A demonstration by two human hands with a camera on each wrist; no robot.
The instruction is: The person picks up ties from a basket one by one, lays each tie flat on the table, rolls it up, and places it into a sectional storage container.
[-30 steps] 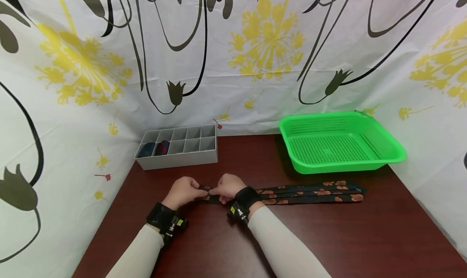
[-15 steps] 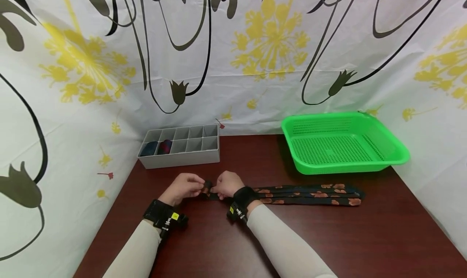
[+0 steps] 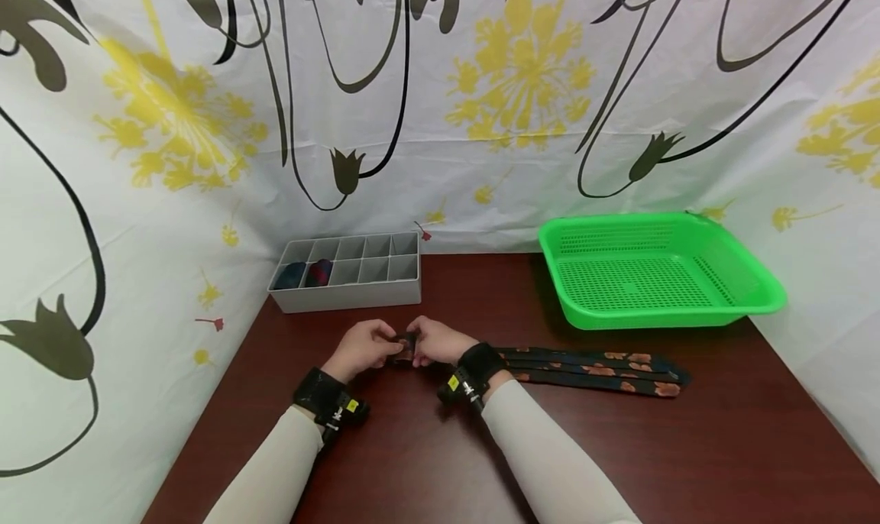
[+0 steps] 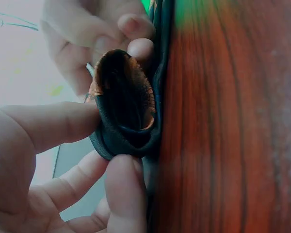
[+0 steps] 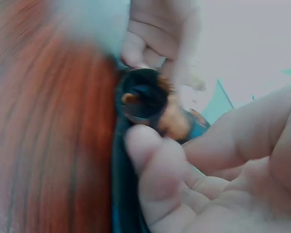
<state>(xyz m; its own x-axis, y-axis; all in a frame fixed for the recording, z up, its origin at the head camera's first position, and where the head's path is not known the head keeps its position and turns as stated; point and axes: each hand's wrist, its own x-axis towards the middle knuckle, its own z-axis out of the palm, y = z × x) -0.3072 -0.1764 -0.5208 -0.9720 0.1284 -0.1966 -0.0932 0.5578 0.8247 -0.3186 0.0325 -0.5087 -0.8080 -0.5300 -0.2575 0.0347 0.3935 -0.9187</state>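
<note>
From the two hands, the grey divider box [image 3: 347,272] blocks the way at 11 o'clock, and the green basket [image 3: 656,268] stands at 2 o'clock. The necktie [image 3: 591,370] lies across the bench [image 3: 722,447] at 3 o'clock. Toward 6 o'clock the bench is open between the sleeves.

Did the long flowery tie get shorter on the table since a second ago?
Yes. The flat part of the tie is shorter: its rolled end, pinched by both hands, has crept right, nearer the green basket.

organizer [image 3: 347,272] back-left, basket [image 3: 660,268] back-right, tie [image 3: 591,360] btwn
</note>
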